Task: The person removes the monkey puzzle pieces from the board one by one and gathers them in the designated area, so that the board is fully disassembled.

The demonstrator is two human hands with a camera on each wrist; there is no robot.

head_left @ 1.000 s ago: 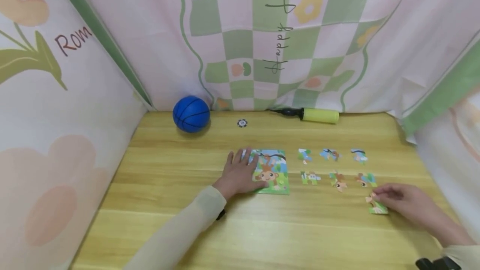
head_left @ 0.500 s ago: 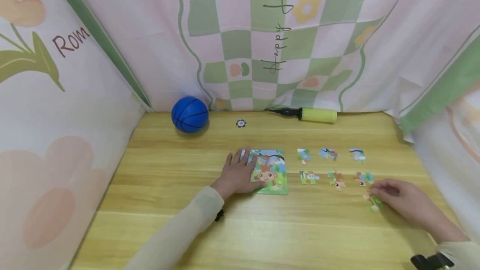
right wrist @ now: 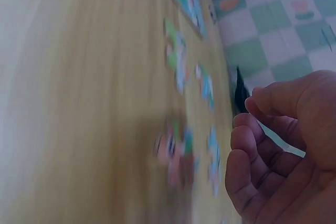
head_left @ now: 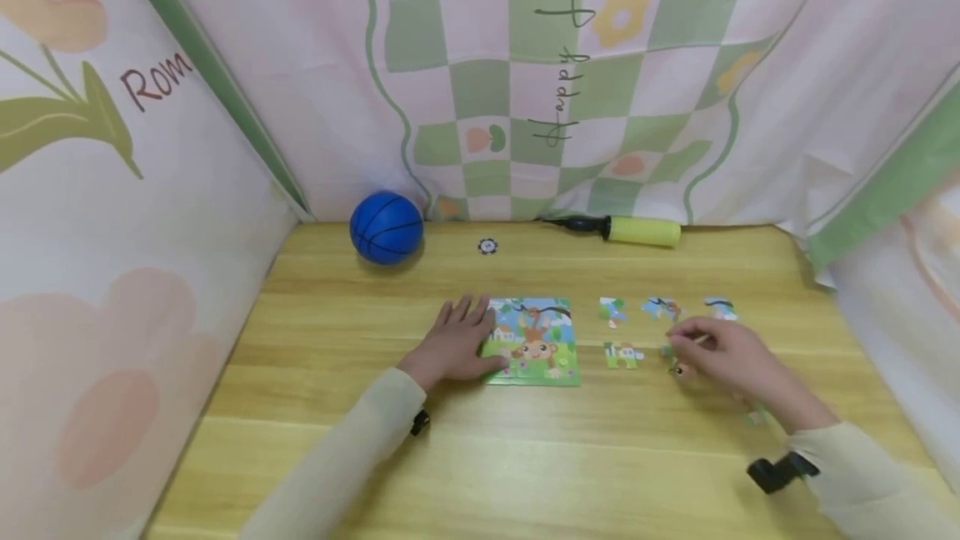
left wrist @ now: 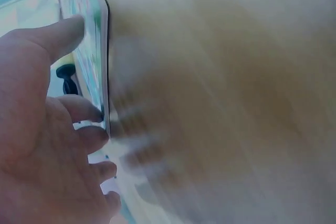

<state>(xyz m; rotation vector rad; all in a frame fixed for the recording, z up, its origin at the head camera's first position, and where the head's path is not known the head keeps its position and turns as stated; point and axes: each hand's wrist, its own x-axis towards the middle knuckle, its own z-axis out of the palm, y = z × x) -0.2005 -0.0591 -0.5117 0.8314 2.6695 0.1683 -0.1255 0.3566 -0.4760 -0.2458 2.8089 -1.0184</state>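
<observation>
My left hand (head_left: 453,348) rests with straight fingers on the left edge of a flat picture board (head_left: 536,340) showing a monkey hanging from a branch. In the left wrist view, the thumb (left wrist: 71,32) lies over the board's face, fingertips at its edge. My right hand (head_left: 738,365) hovers over the puzzle pieces to the right, fingers loosely curled and nothing between them in the right wrist view. Below its fingertips lies a monkey-face piece (head_left: 680,371), partly covered. Another piece (head_left: 754,416) shows beneath the wrist, mostly hidden. A house piece (head_left: 621,354) lies left of the hand.
Along the back row lie a leafy piece (head_left: 612,311), a branch piece (head_left: 660,307) and a corner piece (head_left: 720,306). Behind them are a blue ball (head_left: 386,228), a small round chip (head_left: 487,247) and a yellow hand pump (head_left: 642,231) by the curtain (head_left: 480,90).
My right hand has turned the lower right piece, let go of it and moved left over the middle pieces. My left hand has slid slightly left, uncovering more of the board.
</observation>
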